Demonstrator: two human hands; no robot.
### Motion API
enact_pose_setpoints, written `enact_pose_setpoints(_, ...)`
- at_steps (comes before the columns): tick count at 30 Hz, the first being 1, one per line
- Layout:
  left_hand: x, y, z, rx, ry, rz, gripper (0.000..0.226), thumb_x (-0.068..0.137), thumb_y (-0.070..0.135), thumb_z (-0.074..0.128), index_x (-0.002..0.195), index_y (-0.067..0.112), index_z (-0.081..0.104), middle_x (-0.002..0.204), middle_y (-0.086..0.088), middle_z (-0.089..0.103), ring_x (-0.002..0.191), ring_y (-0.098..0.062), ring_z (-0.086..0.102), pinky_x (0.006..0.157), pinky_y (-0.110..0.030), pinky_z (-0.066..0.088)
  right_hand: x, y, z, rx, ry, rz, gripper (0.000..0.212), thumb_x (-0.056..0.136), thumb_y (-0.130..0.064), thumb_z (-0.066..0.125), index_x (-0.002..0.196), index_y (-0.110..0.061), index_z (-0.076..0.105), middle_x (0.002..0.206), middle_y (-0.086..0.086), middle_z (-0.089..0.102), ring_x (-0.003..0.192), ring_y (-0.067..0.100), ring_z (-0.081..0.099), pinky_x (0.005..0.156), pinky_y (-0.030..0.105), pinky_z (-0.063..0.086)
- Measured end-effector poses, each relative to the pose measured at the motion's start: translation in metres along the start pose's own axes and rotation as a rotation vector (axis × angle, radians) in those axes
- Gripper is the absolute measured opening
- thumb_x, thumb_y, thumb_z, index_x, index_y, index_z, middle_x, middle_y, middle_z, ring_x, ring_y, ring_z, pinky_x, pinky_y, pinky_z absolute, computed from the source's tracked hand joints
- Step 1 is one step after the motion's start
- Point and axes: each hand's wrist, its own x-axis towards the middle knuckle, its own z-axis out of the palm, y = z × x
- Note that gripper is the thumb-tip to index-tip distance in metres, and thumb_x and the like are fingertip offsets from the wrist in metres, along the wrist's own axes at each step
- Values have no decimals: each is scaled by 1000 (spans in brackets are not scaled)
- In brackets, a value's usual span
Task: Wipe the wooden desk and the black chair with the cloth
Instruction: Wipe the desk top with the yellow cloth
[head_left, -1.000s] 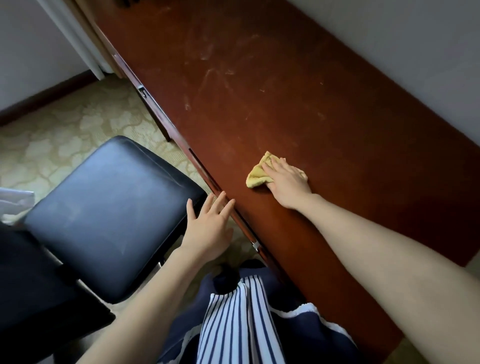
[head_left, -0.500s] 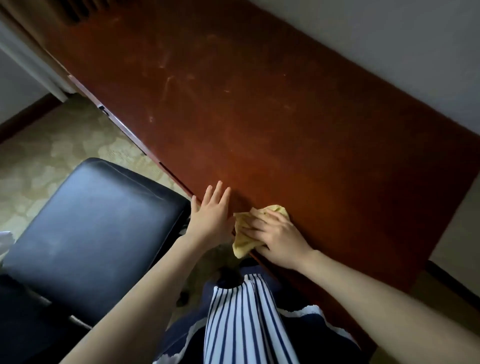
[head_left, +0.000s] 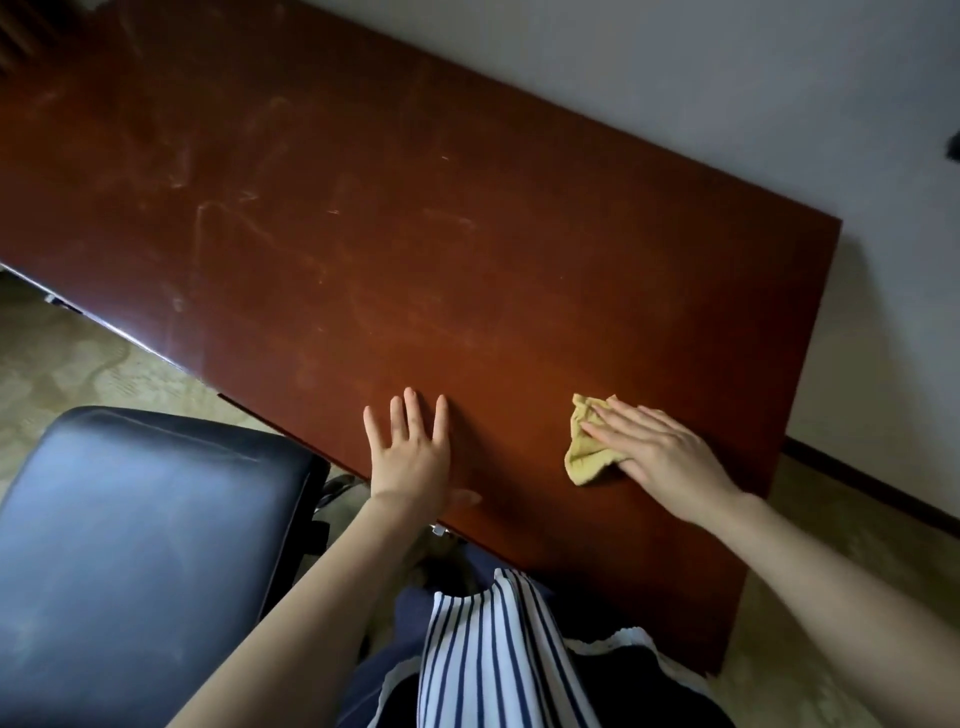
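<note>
The reddish-brown wooden desk (head_left: 415, 234) fills the middle of the view, with pale dusty smears across its top. A small crumpled yellow cloth (head_left: 587, 449) lies near the desk's front edge. My right hand (head_left: 660, 457) presses flat on the cloth with straight fingers and covers its right part. To the left of it, my left hand (head_left: 410, 452) rests flat on the bare desk top, fingers spread. The black padded chair (head_left: 140, 545) stands at the lower left, its seat dusty, beside the desk's front edge.
A pale wall (head_left: 675, 93) runs along the desk's far side. Patterned beige carpet (head_left: 78, 374) shows left of the desk and beyond its right end. My striped top and dark skirt (head_left: 493, 660) are at the bottom centre, against the desk's front edge.
My right hand has slid the cloth rightward from the desk's front edge onto the top. My left hand has moved from the edge onto the desk surface. The view has swung right.
</note>
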Motion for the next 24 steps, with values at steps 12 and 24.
enact_pose_setpoints(12,0,3,0,131,12,9,133,64,82,53,147,7,-21,154,-30,-8,144,-43,-1,111,-61,-7,140,30,-39,130,29,440,50,98,-15,47,145,-24,34,156,-3,23,145,20,15,116,40,22)
enact_pose_setpoints(24,-2,-9,-17,84,-56,55,139,62,73,66,147,9,-23,157,-22,-7,146,-36,0,116,-49,2,186,-23,-20,-29,-47,228,52,98,-31,44,147,-22,30,157,3,20,144,29,14,117,42,15)
